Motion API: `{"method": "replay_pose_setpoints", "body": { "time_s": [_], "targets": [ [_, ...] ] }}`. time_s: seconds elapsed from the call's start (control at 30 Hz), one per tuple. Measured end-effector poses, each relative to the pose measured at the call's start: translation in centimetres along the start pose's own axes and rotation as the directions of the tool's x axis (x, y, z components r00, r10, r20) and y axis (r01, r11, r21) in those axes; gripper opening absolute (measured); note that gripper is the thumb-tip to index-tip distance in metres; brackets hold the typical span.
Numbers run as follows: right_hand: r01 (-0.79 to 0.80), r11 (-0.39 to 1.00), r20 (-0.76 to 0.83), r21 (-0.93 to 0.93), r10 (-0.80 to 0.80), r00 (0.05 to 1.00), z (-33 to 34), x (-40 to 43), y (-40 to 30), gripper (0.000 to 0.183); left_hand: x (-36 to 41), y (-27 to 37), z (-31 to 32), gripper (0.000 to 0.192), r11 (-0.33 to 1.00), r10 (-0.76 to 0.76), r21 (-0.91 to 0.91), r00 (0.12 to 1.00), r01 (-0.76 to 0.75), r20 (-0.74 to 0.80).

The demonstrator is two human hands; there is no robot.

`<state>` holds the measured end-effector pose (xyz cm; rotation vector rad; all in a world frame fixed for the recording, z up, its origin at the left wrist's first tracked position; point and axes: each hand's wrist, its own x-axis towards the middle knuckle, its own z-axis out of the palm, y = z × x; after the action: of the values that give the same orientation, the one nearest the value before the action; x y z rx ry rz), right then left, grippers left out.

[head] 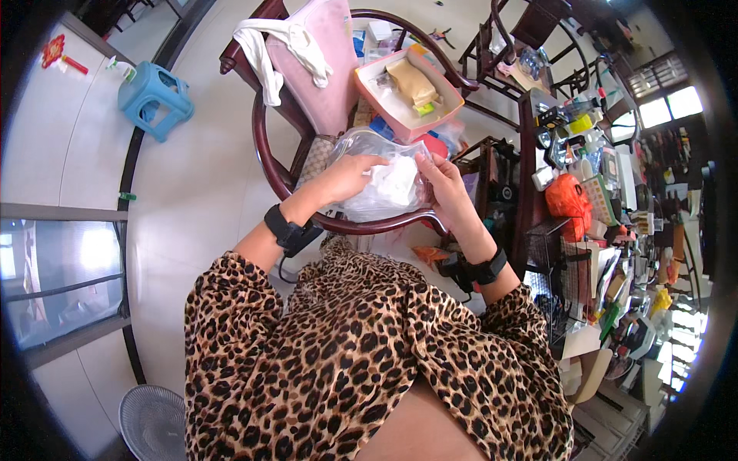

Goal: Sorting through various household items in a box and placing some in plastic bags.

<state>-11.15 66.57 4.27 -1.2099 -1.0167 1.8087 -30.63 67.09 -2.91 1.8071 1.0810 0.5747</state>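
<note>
A clear plastic zip bag (369, 206) with a crumpled white item (395, 177) in it lies over the curved arm of a dark wooden chair (398, 225). My right hand (443, 177) pinches the right side of the bag near its top edge, thumb uppermost. Against the bag's left part rests my left hand (350, 177), index finger stretched across the white item. Whether its fingertips grip the plastic is not clear. Just beyond the bag stands an open pink-edged box (369, 95) with a brown paper package (412, 82) inside.
A pink cloth (328, 109) and a white garment (252, 36) hang over the chair's side. A light blue stool (141, 95) stands at the left. To the right, a crowded table holds a red plastic bag (568, 201) and a wire basket (545, 248). A round mesh-like object (151, 423) sits at lower left.
</note>
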Motion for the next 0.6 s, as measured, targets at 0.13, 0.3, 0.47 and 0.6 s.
{"method": "replay_pose_setpoints", "body": {
  "time_s": [0.13, 0.3, 0.47, 0.6],
  "targets": [
    [-0.005, 1.000, 0.000, 0.003, 0.005, 1.000, -1.1, 0.2, 0.0, 0.018, -1.4, 0.7, -0.1, 0.026, 0.999, 0.011, 0.035, 0.990, -0.006, -0.138],
    [0.021, 1.000, -0.032, 0.010, -0.021, 0.999, -1.4, -0.4, -0.2, 0.018, -4.0, 1.2, 0.2, 0.030, 0.897, 0.283, 0.439, 0.828, -0.049, -0.485],
    [0.077, 0.997, -0.085, 0.030, -0.074, 0.994, -1.4, -1.6, -0.6, 0.023, -5.2, -2.2, 4.8, 0.054, 0.997, -0.075, 0.000, 0.918, 0.081, -0.390],
    [0.114, 0.987, -0.036, -0.111, -0.118, 0.992, -2.4, -1.8, -0.9, 0.027, -6.1, 0.4, 4.6, 0.063, 0.792, -0.337, -0.576, 0.932, 0.205, -0.131]
  ]
}}
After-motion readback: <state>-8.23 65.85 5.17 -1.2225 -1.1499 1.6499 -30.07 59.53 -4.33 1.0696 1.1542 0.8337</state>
